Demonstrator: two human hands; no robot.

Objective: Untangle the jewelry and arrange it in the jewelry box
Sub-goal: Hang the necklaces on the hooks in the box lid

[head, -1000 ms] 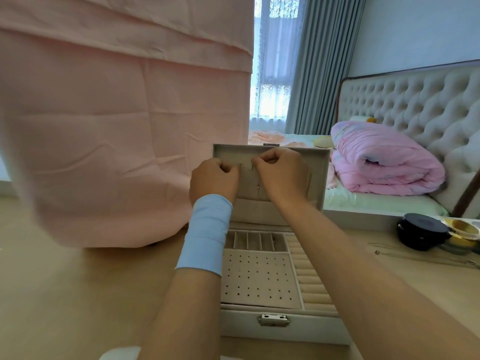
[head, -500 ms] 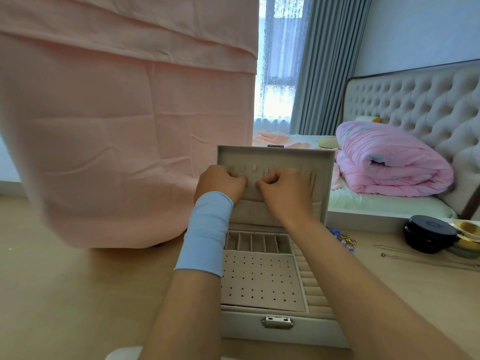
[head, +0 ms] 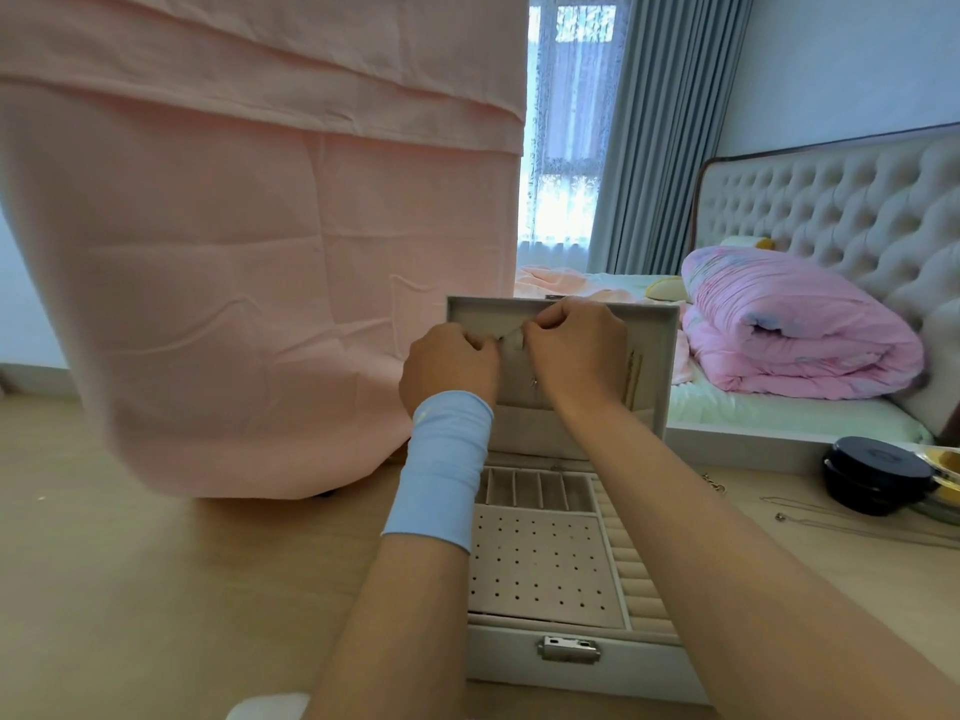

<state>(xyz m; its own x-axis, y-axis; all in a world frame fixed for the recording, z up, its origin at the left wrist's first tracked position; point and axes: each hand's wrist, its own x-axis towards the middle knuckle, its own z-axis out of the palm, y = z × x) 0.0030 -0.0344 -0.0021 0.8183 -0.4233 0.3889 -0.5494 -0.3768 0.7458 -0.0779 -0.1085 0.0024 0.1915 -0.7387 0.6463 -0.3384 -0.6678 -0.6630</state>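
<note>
Both hands are up at the inside of the raised lid (head: 655, 324) of the jewelry box (head: 571, 665). The left hand (head: 449, 367) and the right hand (head: 577, 350) are curled tight, their fingertips meeting on a small fabric tab (head: 511, 339) near the lid's top edge. Just below the fingertips and between the two hands, a very thin chain hangs straight down the lid lining and ends in a small pendant (head: 533, 380). Whether the chain itself is caught in either pinch cannot be told.

The chain's long axis is vertical and it sits closer to the right hand's knuckles, so that hand looks better placed to guide it while the left steadies the tab. A gold chain (head: 634, 377) already hangs upright just beyond the right wrist.

The loose necklaces (head: 852, 529) lie well off to the right of the right hand, stretched across the counter (head: 156, 563) in front of a black pot (head: 878, 475). The right hand is clearly the nearer one for fetching them.
</note>
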